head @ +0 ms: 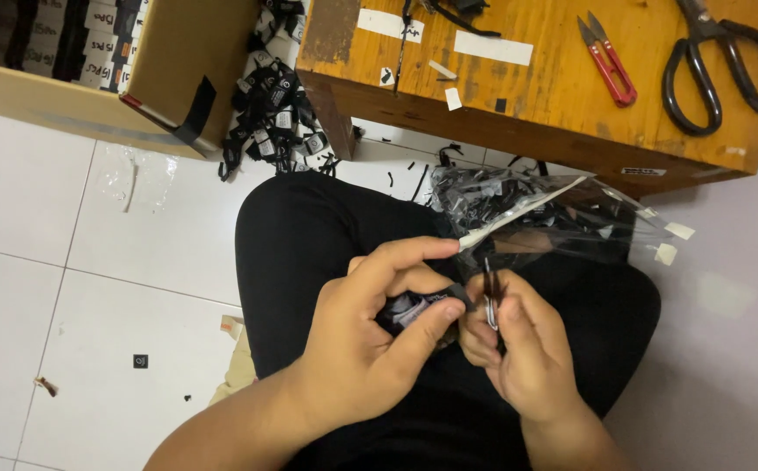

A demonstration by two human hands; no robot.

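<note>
L hand (pixel 370 336) pinches blk/wht label (pixel 414 307) — small (folded).

Clear plastic bag (pixel 562 218), cardboard box (pixel 178 78)

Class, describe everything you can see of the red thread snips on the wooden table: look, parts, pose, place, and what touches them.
The red thread snips are a small spring-type cutter with two red arms, seemingly plastic-coated, joined at a rounded end and narrowing to two short grey metal blades. The blades stand slightly apart. They lie flat and slanted on the orange-brown wooden table, tips toward its far edge, just left of the large black scissors without touching them. No hand touches them; only the tabletop does.
</note>
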